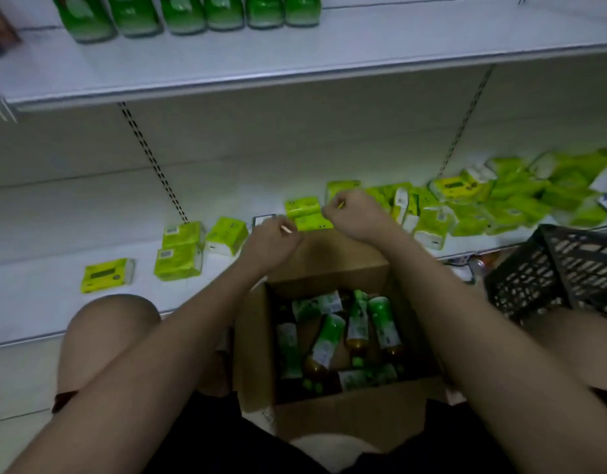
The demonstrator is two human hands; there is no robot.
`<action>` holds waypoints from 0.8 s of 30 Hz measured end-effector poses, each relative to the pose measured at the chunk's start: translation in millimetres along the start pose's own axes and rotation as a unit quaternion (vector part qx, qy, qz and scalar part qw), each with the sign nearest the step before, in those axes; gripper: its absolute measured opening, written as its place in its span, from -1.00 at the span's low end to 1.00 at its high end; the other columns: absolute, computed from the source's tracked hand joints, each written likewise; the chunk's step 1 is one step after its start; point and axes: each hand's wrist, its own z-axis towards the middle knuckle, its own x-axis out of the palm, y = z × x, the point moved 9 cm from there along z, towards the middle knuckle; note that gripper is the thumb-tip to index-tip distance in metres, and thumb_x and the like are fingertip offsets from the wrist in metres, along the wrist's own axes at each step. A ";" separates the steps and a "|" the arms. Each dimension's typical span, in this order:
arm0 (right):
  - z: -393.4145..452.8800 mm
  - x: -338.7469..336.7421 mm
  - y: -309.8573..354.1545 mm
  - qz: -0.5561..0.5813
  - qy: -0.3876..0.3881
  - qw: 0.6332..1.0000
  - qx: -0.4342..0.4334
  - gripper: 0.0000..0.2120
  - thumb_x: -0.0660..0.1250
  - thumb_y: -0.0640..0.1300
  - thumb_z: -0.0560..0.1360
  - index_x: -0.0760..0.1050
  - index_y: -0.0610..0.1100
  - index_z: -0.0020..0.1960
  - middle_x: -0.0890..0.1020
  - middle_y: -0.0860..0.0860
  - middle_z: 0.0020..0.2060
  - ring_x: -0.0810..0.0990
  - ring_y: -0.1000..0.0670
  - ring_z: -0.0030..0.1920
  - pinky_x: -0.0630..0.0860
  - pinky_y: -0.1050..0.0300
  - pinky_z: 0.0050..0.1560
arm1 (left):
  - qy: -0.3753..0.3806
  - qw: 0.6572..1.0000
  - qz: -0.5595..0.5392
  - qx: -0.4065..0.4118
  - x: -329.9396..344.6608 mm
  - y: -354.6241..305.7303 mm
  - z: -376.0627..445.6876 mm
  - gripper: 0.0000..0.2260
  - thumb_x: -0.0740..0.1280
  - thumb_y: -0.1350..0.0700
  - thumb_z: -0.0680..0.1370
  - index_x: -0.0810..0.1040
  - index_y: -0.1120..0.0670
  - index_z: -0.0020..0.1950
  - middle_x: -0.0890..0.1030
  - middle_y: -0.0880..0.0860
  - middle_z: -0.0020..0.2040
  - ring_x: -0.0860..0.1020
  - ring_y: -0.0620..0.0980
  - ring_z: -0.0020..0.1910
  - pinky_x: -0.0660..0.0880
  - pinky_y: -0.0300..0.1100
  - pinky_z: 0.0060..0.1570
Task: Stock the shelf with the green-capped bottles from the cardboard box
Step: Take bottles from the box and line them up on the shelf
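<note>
Both hands raised over the open box, each pinching a thin stick.

Left of the left hand (273, 239), yellow-green packs (178, 249) lie on the lower shelf (38, 295). That hand's fingers are curled, pinching a small pale stick (287, 228); the right hand (353, 213) does likewise just beside it. Below both hands, the green-capped bottles (358, 323) lie jumbled in the cardboard box (254, 336). Filled with amber liquid, they look heavy, rigid and sleeve-slick; gripping around the mid-body seems safest. A black crate (562, 268) sits to the right.
</note>
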 end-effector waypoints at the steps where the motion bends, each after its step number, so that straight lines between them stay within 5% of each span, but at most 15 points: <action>1: -4.0 19.5 -17.2 0.005 0.014 1.000 0.010 -0.82 0.30 -0.11 0.51 0.60 -0.21 -0.10 0.62 -0.14 -0.23 0.59 -0.13 -0.09 0.34 0.19 -0.20 | 0.016 1.000 0.008 -0.019 19.4 12.6 -1.9 -0.67 0.33 -0.07 0.45 0.60 0.09 0.09 0.67 0.09 0.06 0.61 0.09 0.06 0.52 -0.11 0.07; 3: -12.7 58.4 -47.0 0.015 0.056 0.998 0.018 -0.77 0.24 -0.15 0.53 0.55 -0.15 -0.26 0.54 -0.04 -0.34 0.52 -0.09 -0.18 0.39 0.21 -0.21 | 0.064 0.997 0.013 -0.038 56.7 31.6 -7.5 -0.61 0.28 -0.11 0.49 0.59 0.14 0.15 0.64 0.06 0.09 0.59 0.04 0.05 0.49 -0.16 0.06; 6: -19.5 103.1 -103.5 0.021 0.099 0.992 0.073 -0.60 0.22 -0.06 0.50 0.43 -0.04 -0.51 0.41 -0.02 -0.49 0.46 -0.10 -0.33 0.40 0.06 -0.19 | 0.122 0.992 -0.014 -0.037 98.7 46.7 -23.0 -0.69 0.23 -0.03 0.54 0.59 0.20 -0.02 0.60 0.10 -0.10 0.56 0.04 -0.12 0.48 -0.15 -0.07; 9: -30.7 134.9 -153.3 0.035 0.157 0.978 0.133 -0.75 0.25 -0.03 0.55 0.57 -0.17 -0.16 0.58 -0.13 -0.27 0.55 -0.13 -0.18 0.39 0.06 -0.17 | 0.161 0.983 0.018 -0.091 137.4 88.2 -47.6 -0.78 0.19 -0.03 0.59 0.49 0.09 0.04 0.55 0.04 -0.08 0.54 0.06 -0.06 0.42 -0.13 -0.10; 12: -46.2 164.7 -195.5 0.029 0.202 0.964 0.168 -0.81 0.24 -0.05 0.58 0.50 -0.12 -0.14 0.55 -0.09 -0.24 0.53 -0.14 -0.09 0.42 0.06 -0.11 | 0.187 0.970 0.100 -0.122 170.6 138.9 -71.7 -0.79 0.17 -0.02 0.59 0.47 0.10 0.05 0.59 0.08 -0.04 0.56 0.09 -0.06 0.53 -0.05 -0.04; 15: -60.2 195.1 -232.1 0.011 0.237 0.952 0.194 -0.74 0.20 -0.08 0.60 0.54 -0.26 0.05 0.62 -0.24 -0.04 0.57 -0.22 0.02 0.51 -0.09 0.09 | 0.217 0.956 0.122 -0.154 193.4 173.8 -75.1 -0.80 0.20 0.02 0.55 0.49 0.12 0.03 0.60 0.12 -0.02 0.58 0.11 -0.08 0.57 -0.02 -0.06; 20: -76.6 242.3 -273.6 -0.048 0.314 0.929 0.191 -0.59 0.20 -0.05 0.60 0.39 -0.13 0.41 0.51 -0.15 0.31 0.49 -0.21 0.27 0.44 -0.13 0.30 | 0.196 0.955 0.050 -0.217 215.5 181.4 -59.4 -0.90 0.23 0.12 0.57 0.39 0.14 -0.10 0.48 0.08 -0.22 0.46 0.02 -0.27 0.43 -0.12 -0.21; 22: -79.4 252.8 -286.3 -0.080 0.331 0.921 0.190 -0.58 0.25 -0.06 0.58 0.39 -0.16 0.40 0.53 -0.17 0.28 0.51 -0.20 0.25 0.46 -0.07 0.27 | 0.204 0.947 0.024 -0.247 232.3 186.0 -59.1 -0.83 0.27 0.13 0.57 0.39 0.17 0.10 0.50 0.09 -0.12 0.52 0.09 -0.13 0.42 -0.13 -0.12; 24: -80.5 262.5 -297.0 -0.094 0.353 0.911 0.193 -0.56 0.27 -0.07 0.58 0.35 -0.18 0.41 0.51 -0.18 0.28 0.51 -0.20 0.23 0.49 -0.04 0.22 | 0.219 0.940 0.036 -0.258 247.3 200.4 -63.2 -0.54 0.27 0.11 0.59 0.22 0.20 0.43 0.44 0.21 0.23 0.49 0.21 0.17 0.41 -0.09 0.03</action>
